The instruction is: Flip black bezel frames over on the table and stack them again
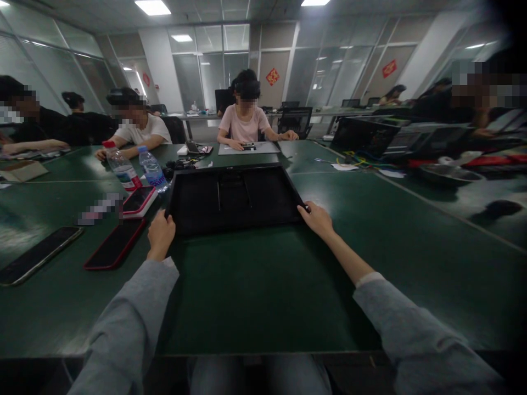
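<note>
Fingers [169, 219] of my left hand [161, 235] and right hand [317, 219] clamp the black tray [269, 200] on opposite sides by its near corners, probably to balance it. It's over the green surface [263, 296]; phones [115, 246] and bottles [153, 168] sit left of it, clear of my grip.

My table's [255, 296] green and kinda shiny; black phone [41, 255] plus red-edged phone [115, 245] on my left; two bottles [122, 165] beyond

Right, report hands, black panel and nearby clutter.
Left hand and right hand gripping opposite sides. Black panel between them. Blue-capped bottle close by its left edge.
</note>
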### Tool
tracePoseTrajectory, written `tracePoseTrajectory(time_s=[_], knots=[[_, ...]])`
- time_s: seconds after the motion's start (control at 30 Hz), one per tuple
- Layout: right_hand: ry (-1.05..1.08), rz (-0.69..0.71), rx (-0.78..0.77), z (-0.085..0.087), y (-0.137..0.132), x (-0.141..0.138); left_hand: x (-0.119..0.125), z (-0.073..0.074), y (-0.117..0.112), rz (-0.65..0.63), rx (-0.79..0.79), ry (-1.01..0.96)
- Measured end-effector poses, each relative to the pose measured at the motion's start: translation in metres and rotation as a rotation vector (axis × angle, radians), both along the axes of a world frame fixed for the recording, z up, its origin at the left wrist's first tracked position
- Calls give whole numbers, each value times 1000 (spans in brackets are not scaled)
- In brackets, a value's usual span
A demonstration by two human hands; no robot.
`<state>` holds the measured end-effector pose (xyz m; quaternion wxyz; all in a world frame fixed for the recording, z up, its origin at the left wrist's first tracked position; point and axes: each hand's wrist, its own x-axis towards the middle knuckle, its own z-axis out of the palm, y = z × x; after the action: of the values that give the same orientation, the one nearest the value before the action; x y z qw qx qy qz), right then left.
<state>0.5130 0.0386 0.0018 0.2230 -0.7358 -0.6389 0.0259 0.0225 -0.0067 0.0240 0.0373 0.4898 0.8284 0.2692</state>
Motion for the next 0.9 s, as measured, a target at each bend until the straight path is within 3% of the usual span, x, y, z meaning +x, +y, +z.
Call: tracePoseTrajectory(time_s=[0.37,0.9], knots=[[3,-11,-18,3,-5,-2,-16,-14,5,-51,47,-14],[2,-21,-50,2,-3,-2,-16,-19,7,-66,62,-25]])
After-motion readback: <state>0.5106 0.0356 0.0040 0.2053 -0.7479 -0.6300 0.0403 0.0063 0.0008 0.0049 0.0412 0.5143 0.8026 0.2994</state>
